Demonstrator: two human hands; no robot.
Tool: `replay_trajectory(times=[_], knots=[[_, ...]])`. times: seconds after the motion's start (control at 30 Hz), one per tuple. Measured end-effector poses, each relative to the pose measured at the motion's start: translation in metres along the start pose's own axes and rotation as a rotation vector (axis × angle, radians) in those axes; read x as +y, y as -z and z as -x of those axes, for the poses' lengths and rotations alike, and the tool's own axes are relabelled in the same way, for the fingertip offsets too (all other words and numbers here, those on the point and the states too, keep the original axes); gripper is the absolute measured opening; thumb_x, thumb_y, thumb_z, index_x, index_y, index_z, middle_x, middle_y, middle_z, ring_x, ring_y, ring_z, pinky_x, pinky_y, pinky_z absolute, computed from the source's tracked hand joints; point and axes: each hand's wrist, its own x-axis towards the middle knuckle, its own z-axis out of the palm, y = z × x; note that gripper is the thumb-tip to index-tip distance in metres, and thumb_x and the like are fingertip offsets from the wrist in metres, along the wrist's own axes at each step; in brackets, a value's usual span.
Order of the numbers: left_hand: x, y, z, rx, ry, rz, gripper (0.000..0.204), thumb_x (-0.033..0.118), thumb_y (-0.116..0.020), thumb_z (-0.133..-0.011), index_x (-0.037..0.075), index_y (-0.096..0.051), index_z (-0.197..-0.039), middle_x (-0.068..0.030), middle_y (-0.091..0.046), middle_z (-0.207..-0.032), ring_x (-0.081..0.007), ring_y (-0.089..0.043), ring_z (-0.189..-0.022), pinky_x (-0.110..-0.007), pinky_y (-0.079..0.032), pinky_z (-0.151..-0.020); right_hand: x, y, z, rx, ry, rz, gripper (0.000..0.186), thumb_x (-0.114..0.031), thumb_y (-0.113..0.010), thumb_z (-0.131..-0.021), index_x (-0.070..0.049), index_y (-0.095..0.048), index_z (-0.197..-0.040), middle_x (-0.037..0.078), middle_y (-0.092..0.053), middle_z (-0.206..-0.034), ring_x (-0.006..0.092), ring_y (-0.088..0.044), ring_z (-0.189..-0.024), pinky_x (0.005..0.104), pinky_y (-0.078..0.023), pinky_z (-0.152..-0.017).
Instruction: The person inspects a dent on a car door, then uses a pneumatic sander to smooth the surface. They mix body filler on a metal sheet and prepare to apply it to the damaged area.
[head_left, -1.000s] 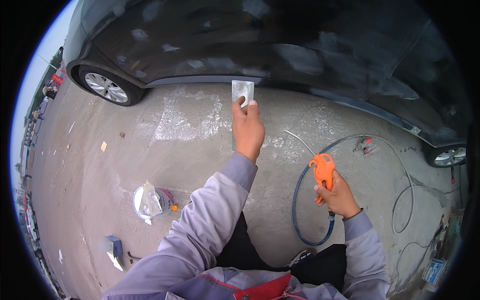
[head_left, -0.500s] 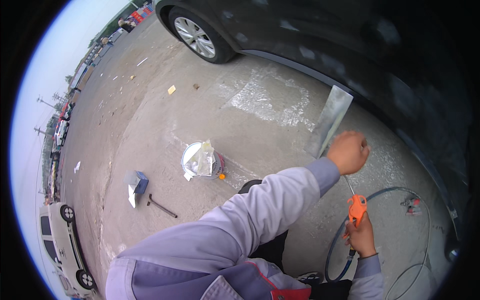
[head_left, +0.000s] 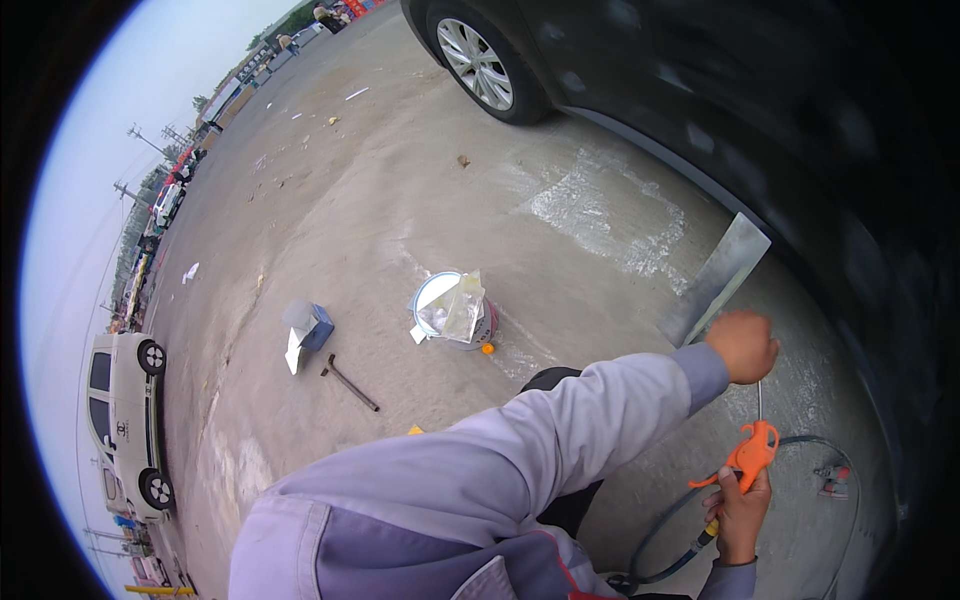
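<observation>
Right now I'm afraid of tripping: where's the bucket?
In the head view, the bucket stands just left of centre, between the blue box and left hand.

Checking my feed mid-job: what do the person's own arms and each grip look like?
The left grip and right grip are bare hands, no gloves. The left sleeve is long, loose and creased, pale lavender-grey, ending in a darker grey-blue left cuff. Of the right sleeve, little shows beyond a similar grey-blue right cuff. I see no markings on either.
</observation>
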Motion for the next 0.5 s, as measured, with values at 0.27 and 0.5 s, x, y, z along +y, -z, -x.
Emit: replay_trajectory(times=[0.27,0.5], knots=[[-0.014,0.006,-0.022,0.078,0.037,0.255,0.031,0.028,-0.059,-0.099,-0.001,-0.071,-0.094,-0.0230,-0.072,-0.099,-0.0411,-0.069,-0.089,-0.051,-0.054,-0.082,-0.008,0.006,0.002,-0.060,0.029,0.150,0.020,-0.014,-0.060,-0.103,-0.002,-0.055,-0.118,0.005,-0.064,-0.077,0.0091,-0.050,-0.044,0.0236,-0.040,-0.039],[-0.020,0.056,-0.033,0.129,0.497,1.618,0.014,0.019,-0.058,-0.102,0.007,-0.061,-0.108,-0.0024,-0.062,-0.087,-0.0136,-0.051,-0.068,-0.031,-0.044,-0.061,-0.013,0.013,0.011,-0.118,0.157,0.078,0.025,-0.015,-0.061,-0.103,-0.002,-0.056,-0.123,0.002,-0.060,-0.075,0.0082,-0.055,-0.054,0.0229,-0.044,-0.044]])
